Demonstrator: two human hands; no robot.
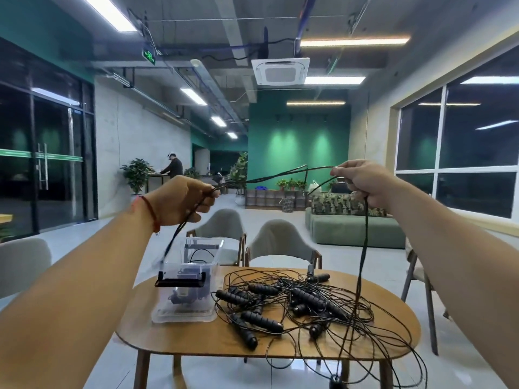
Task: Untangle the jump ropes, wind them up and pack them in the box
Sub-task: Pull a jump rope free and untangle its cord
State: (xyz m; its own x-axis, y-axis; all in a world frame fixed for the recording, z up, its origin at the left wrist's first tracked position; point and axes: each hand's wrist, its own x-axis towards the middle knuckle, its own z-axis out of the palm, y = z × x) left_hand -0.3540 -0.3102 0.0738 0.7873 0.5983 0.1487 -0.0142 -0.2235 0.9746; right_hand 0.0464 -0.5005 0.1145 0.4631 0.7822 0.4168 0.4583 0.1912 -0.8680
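Observation:
A tangle of black jump ropes (pixel 297 301) with several ribbed black handles lies on the right half of the wooden table (pixel 196 341). Raised above it, my left hand (pixel 182 200) pinches a bundle of thin black cords, and my right hand (pixel 362 182) grips the same cords (pixel 280 175), which stretch taut between the two hands. From my right hand, strands hang down into the tangle; from my left, they trail blurred toward the box. The clear plastic box (pixel 186 287) stands open on the table's left with a black clip and dark items inside.
Two grey chairs (pixel 280 242) stand behind the table and another (pixel 421 276) at its right. Some cords dangle over the table's front edge to the floor. A green sofa (pixel 354 228) sits at the back right; a person stands far off at a counter.

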